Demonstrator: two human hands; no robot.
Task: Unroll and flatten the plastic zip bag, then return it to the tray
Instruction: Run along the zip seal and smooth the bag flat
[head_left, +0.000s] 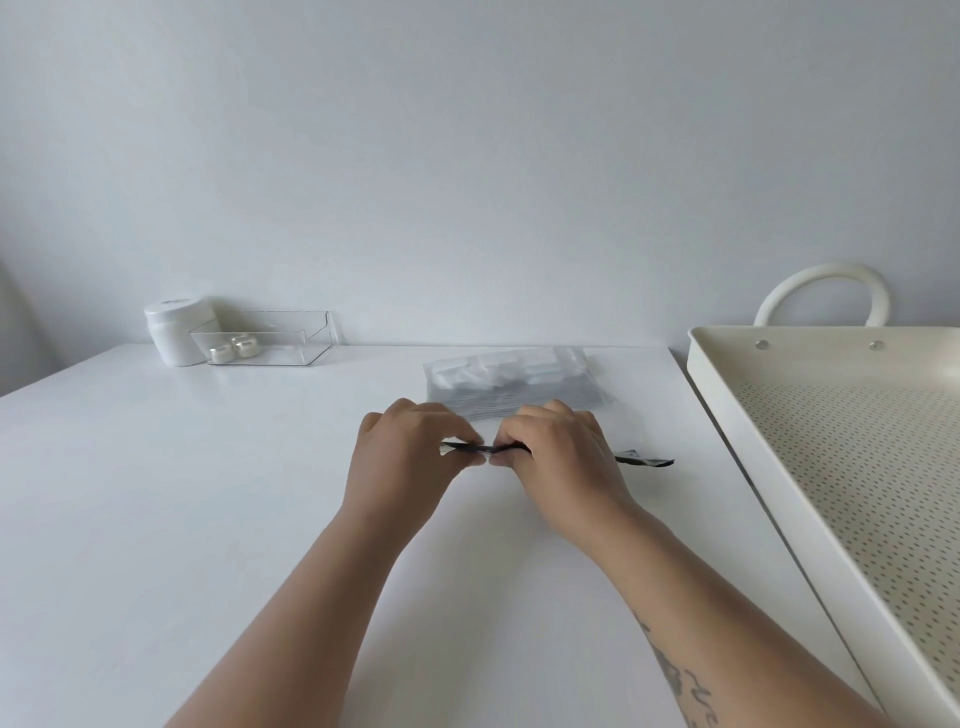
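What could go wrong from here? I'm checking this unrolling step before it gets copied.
Three risks, as judgements:
1. Both hands, left and right, pinch the rolled bag close together mid-length, so its free right end may stay twisted or spring back.
2. The packet lies just behind the knuckles; unrolling away from the person could shove it.
3. The tray has a raised rim, which a limp bag might catch on.
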